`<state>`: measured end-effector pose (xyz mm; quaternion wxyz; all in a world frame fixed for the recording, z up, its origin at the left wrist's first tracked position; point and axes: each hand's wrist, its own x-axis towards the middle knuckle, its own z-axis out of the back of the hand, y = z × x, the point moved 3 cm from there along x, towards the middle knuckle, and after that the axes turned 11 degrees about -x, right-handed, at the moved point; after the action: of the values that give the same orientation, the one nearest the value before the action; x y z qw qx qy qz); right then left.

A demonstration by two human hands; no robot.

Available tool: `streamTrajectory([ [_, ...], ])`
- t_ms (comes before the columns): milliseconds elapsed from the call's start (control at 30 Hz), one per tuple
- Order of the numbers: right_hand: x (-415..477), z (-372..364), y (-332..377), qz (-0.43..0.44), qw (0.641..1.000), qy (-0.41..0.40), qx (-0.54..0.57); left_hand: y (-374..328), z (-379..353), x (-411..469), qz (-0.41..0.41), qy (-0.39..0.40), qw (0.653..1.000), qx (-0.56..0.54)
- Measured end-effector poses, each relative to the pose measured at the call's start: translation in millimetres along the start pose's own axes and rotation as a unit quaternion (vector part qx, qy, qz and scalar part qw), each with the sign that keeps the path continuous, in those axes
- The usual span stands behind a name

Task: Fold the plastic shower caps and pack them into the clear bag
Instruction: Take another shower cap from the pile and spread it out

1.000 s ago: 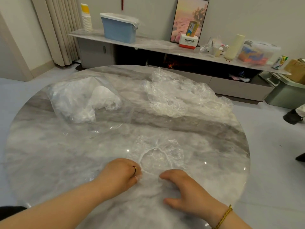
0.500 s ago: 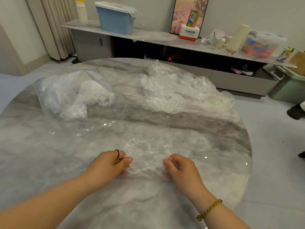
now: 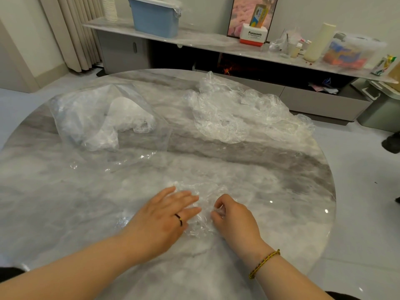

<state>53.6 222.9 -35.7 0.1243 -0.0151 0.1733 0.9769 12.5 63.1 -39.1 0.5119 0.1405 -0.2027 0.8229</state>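
Note:
A crumpled clear shower cap (image 3: 202,210) lies on the round marble table (image 3: 281,180) near the front edge. My left hand (image 3: 167,215) presses flat on its left part with straight fingers. My right hand (image 3: 232,217) pinches the cap's right edge with curled fingers. A pile of loose shower caps (image 3: 240,113) sits at the back right of the table. The clear bag (image 3: 108,120) lies at the back left, with several white folded caps inside.
Behind the table runs a low marble-topped cabinet (image 3: 194,41) carrying a blue bin (image 3: 154,17), a Panasonic box (image 3: 253,36), a cream roll (image 3: 319,42) and a clear container (image 3: 352,50). Curtains (image 3: 73,31) hang at the back left. Grey floor surrounds the table.
My hands have drawn closer together, bunching the cap narrower. My left hand went from pinching the cap's edge to lying flat on it. The camera tilted down a little.

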Motion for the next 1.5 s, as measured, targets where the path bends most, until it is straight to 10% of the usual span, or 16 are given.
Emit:
streamTrajectory([
  [267, -5.1, 6.1, 11.3, 0.119, 0.972, -0.182, -0.094, 10.3, -20.9, -12.0, 0.100, 0.207, 0.973, 0.024],
  [433, -15.1, -8.9, 26.2, 0.235, 0.957, -0.069, -0.157, 10.0, -17.5, -10.0, 0.106, 0.223, 0.969, 0.009],
  [1033, 6.5, 18.9, -6.3, 0.108, 0.991, 0.037, -0.071, 18.7, 0.4, 0.0, 0.141, 0.096, 0.980, -0.102],
  [1267, 10.3, 25.5, -14.4, 0.007, 0.987, 0.079, 0.141, 30.4, 7.4, -1.9, 0.372, 0.037, 0.833, -0.408],
  [1500, 10.2, 18.5, -11.1, -0.053, 0.975, 0.075, 0.204, 33.9, 17.2, 0.5, 0.479, -0.006, 0.788, -0.388],
])
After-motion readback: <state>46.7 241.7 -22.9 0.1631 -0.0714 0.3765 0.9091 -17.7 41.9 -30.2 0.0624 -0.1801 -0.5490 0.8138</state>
